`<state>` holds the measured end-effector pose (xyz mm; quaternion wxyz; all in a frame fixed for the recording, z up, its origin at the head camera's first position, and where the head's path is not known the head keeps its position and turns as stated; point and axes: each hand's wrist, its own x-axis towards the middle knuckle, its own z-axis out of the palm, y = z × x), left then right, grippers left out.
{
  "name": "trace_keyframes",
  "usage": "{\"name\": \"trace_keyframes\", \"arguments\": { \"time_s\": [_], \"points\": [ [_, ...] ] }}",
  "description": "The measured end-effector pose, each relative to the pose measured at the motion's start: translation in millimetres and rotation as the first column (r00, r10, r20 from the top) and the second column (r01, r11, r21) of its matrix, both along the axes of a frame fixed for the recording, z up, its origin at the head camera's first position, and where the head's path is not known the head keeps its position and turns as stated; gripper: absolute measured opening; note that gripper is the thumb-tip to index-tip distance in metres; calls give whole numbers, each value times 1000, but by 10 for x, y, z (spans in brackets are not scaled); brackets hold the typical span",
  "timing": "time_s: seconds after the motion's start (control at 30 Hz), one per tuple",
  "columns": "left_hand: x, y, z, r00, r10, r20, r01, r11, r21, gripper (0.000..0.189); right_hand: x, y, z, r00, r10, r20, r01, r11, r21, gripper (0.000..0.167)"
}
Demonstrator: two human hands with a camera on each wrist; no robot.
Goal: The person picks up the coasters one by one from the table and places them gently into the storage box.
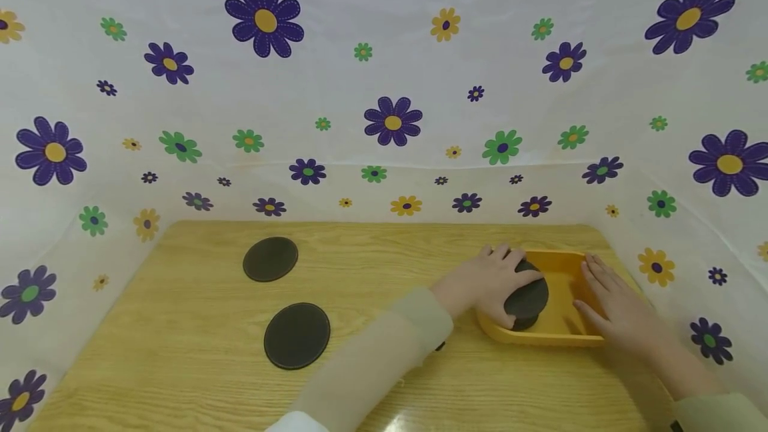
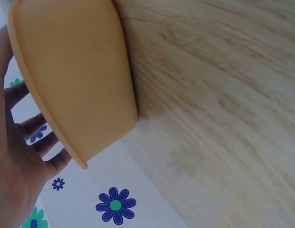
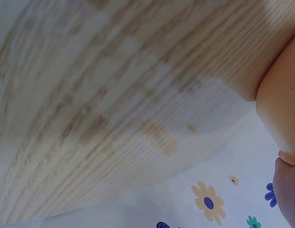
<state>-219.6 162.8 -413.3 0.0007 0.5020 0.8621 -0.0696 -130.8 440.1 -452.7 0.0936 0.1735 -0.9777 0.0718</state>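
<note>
Bright even light, soft shadows; wrist views blurry, head view edges warped.

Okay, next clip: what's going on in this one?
A person works at a wooden table. The left hand grips a dark round disc inside a yellow tray at the table's right end. The right hand rests on the tray's right rim, fingers fairly straight. Two more dark discs, one farther and one nearer, lie flat on the table to the left.

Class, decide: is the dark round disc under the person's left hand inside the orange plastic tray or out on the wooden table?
Inside: the dark round disc lies within the orange plastic tray, held by the left hand.
</note>
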Motion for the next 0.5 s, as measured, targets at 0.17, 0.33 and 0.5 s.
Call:
{"name": "trace_keyframes", "arguments": {
  "time_s": [0.17, 0.33, 0.5],
  "points": [
    [-21, 4, -57, 1000, 12, 14, -12, 1000, -21, 88, -9, 6, -6, 1000, -1, -8, 1, 1000, 6, 73],
    [-31, 4, -78, 999, 15, 30, -13, 999, -45, 84, -17, 0, -5, 1000, -3, -14, 3, 1000, 11, 72],
    [-28, -7, -83, 1000, 5, 21, -4, 998, -62, 83, -17, -4, -5, 1000, -5, -13, 5, 1000, 18, 72]
  ]
}}
